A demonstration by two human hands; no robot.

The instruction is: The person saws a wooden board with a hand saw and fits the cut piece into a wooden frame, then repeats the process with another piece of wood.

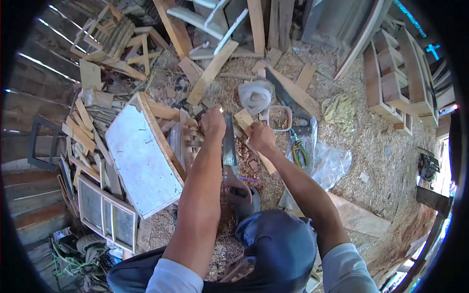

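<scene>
My left hand (213, 123) is closed, its fingers turned away from me; a small pale bit shows at its fingertips, too small to name. Close by on the right, my right hand (262, 137) is closed around a narrow wooden strip (243, 118), whose lower end comes out below the hand. Between my forearms lies a handsaw (229, 141), its blade pointing away and its handle toward my knee. A purple pencil-like stick (248, 179) is beside the saw handle. Past my right hand are a square plastic tub (280, 118) and pliers (299, 154) with yellow-green handles.
A white-topped wooden panel (141, 156) leans at the left, near scrap wood (80, 127). A clear plastic bag (332, 163) lies on the shaving-covered floor (371, 166) at right. Wooden frames (400, 73) stand at the far right. A white plastic bag (256, 96) sits ahead.
</scene>
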